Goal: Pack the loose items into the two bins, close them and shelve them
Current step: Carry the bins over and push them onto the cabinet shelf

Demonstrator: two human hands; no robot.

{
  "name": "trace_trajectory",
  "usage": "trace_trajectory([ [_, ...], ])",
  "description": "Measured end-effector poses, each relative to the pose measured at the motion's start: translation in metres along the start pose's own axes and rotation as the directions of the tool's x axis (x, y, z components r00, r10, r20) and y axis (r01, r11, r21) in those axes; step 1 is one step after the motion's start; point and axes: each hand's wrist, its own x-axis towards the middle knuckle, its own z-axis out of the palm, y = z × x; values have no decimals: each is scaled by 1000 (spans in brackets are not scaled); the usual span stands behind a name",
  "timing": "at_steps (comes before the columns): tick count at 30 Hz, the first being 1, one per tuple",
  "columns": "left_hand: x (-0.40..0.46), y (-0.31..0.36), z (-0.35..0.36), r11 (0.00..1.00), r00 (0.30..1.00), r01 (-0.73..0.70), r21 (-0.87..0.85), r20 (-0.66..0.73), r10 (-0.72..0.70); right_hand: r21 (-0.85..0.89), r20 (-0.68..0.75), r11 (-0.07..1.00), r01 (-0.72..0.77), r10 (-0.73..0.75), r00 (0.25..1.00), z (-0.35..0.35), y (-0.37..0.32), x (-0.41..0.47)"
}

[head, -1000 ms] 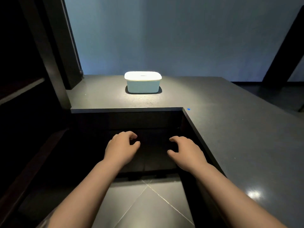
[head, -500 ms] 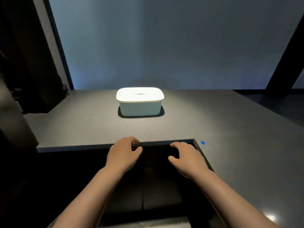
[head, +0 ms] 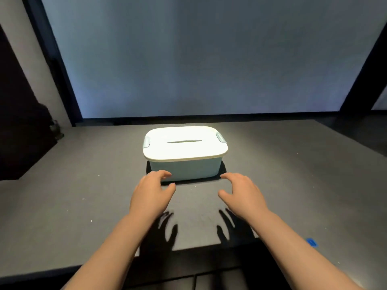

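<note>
Matte grey table (head: 83, 185) — rounded, lidded plastic bin (head: 185, 155).

Dark grey matte counter (head: 293, 185), broad, with scattered pale specks and a straight front edge. Small blue marker (head: 312, 242) near that edge at right. Pale blue-grey wall panel (head: 199, 59) behind, evenly lit, darkening toward the top. Dark frame posts slanting at left (head: 52, 59) and right (head: 364, 59). Beige wall strip (head: 12, 21), far left. Dark tiled floor (head: 209, 279) below the counter edge. Bright overhead light falls on the counter's middle.
</note>
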Motion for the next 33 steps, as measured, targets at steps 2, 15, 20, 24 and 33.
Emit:
trace_trajectory([
  [2,38,-17,-2,1000,1000,9,12,-4,-9,16,-26,1000,-18,19,999,8,-8,34],
  [15,178,-87,19,988,989,139,-64,61,-135,13,-76,993,-115,116,990,52,12,187],
  [20,200,-93,26,966,970,233,-107,93,-224,167,-15,965,-202,208,978,55,33,223],
  [24,221,-89,32,943,953,300,-145,89,-289,338,92,904,-262,245,965,55,43,246],
  [33,221,-91,43,871,917,390,-298,37,-398,584,156,763,-276,228,961,55,63,259],
])
